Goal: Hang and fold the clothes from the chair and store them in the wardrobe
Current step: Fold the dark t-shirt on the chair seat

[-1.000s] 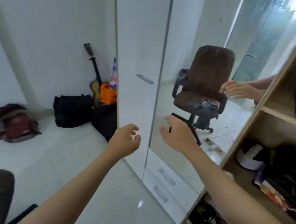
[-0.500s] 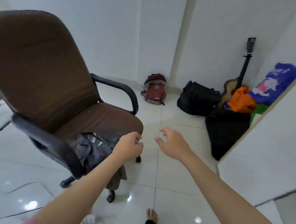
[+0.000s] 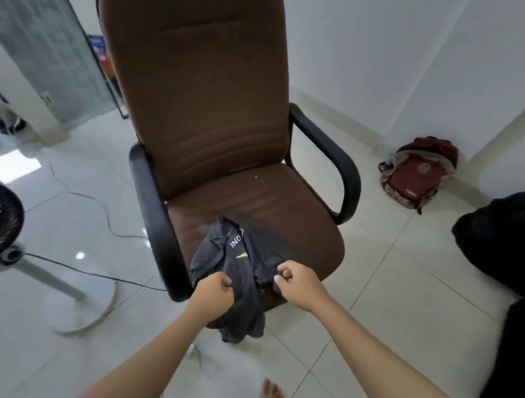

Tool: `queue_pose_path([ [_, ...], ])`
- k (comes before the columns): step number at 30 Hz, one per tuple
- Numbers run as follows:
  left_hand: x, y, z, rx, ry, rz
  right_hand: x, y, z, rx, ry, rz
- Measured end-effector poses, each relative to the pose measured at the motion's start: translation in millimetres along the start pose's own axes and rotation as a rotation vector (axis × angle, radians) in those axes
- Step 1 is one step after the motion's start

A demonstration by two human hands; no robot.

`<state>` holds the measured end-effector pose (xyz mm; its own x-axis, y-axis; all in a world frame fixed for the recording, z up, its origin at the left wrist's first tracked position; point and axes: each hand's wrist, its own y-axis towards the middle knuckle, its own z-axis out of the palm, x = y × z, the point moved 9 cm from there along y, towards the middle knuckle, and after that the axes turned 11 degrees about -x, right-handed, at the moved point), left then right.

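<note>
dark grey garment (image 3: 240, 271) draped over chair (image 3: 200, 101) seat front | left hand (image 3: 214, 294) pinching garment | right hand (image 3: 297, 285) pinching garment edge

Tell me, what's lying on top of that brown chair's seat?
A crumpled dark grey garment lies at the front edge of the brown chair, partly hanging off. Both the left hand and right hand are at it. Anything beneath its folds is hidden.

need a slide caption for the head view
Both hands, left and right, reach the dark grey garment on the brown office chair.
</note>
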<state>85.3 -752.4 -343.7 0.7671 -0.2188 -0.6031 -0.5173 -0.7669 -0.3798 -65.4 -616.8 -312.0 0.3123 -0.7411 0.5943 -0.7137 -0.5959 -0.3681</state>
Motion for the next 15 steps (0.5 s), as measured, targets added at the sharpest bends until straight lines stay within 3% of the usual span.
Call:
queue_pose_path([
  [5,30.4,37.2,9.4,-0.073,-0.042,-0.159,-1.3,64.7,35.9,0.099,0.014,0.013],
  [15,63.2,126.3,67.2,-0.106,0.028,-0.176,-2.2,208.4,99.8,0.153,-0.060,-0.001],
])
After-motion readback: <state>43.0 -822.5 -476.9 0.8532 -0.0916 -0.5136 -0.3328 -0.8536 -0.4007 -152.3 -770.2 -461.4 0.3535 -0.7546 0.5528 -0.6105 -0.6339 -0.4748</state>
